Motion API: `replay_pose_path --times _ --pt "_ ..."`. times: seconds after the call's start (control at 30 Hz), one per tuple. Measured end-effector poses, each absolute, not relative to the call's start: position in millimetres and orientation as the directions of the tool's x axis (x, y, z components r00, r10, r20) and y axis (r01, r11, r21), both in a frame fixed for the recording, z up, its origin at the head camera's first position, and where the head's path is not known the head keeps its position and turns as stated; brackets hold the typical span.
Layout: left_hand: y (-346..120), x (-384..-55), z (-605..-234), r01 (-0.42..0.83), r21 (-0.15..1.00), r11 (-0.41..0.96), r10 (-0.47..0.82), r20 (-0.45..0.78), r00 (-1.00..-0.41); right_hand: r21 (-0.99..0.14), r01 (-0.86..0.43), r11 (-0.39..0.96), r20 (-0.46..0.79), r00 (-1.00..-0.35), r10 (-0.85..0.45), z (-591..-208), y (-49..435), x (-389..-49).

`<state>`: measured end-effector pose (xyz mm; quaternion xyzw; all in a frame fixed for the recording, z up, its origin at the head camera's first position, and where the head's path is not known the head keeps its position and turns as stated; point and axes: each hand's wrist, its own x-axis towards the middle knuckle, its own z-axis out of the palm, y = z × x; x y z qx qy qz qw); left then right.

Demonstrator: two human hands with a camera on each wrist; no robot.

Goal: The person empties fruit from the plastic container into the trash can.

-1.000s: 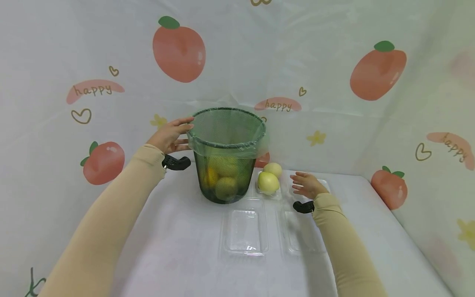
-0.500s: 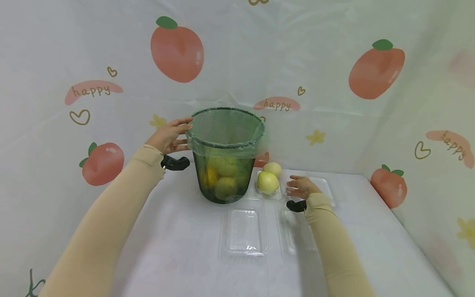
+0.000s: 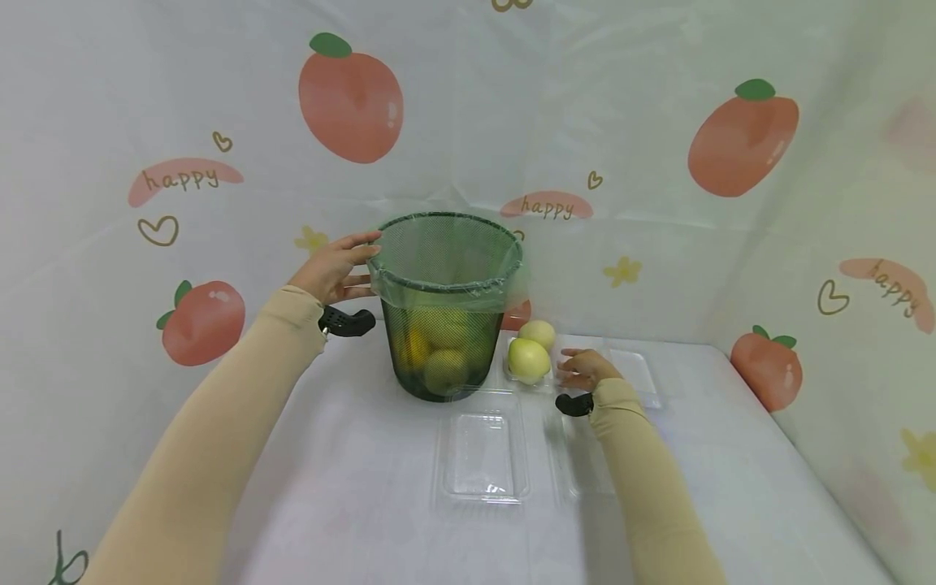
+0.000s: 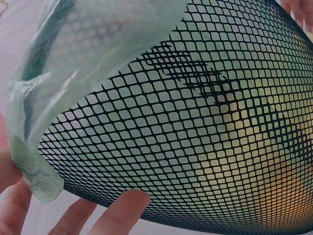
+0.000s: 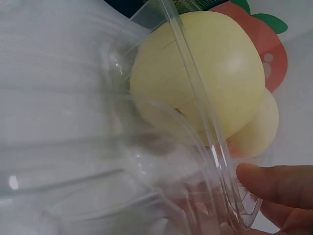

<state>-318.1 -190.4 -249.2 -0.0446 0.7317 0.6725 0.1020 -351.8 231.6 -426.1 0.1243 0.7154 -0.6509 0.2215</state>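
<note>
My left hand [image 3: 334,268] rests its extended fingers against the rim and side of a dark green mesh bin [image 3: 449,284], lined with a thin green plastic bag [image 4: 98,54]. Yellow-green fruits and an orange one [image 3: 417,348] show through the mesh. My right hand [image 3: 587,370] is just right of two pale yellow-green round fruits [image 3: 528,360], which sit in a clear plastic container [image 3: 541,388]. In the right wrist view, thumb and fingers [image 5: 276,183] pinch the edge of a clear plastic lid [image 5: 215,132], which slants across in front of the fruits.
An open clear plastic box [image 3: 483,455] lies on the white table in front of the bin. Another clear box [image 3: 581,459] lies beside it, partly behind my right forearm, and more clear plastic [image 3: 638,378] lies further right. A fruit-printed cloth [image 3: 453,106] hangs behind.
My right hand has moved left and slightly down, closer to the two pale fruits. The left hand and the bin stay in place.
</note>
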Motion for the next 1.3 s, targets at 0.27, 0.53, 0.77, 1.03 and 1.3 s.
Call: replay_pose_path --times 0.27,0.53,0.77,1.03,1.3 --pt "-191 -319 -250 -0.197 0.975 0.097 0.082 -0.205 -0.975 -0.867 0.494 0.07 -0.498 -0.852 -0.163 -486 261 -408" --pt "-189 -319 -249 -0.203 0.976 0.085 0.074 -0.209 -0.975 -0.906 0.422 0.021 -0.408 -0.861 -0.305 -487 269 -402" --pt "-189 -318 -249 -0.205 0.975 0.082 0.079 -0.211 -0.974 -0.902 0.398 0.167 -0.429 -0.87 -0.245 -420 245 -350" --pt "-190 -318 -249 -0.201 0.975 0.096 0.076 -0.208 -0.975 -0.891 0.428 0.151 -0.454 -0.853 -0.258 -399 239 -342" --pt "-189 -318 -248 -0.205 0.974 0.1 0.075 -0.213 -0.974 -0.887 0.437 0.148 -0.461 -0.827 -0.323 -398 243 -342"
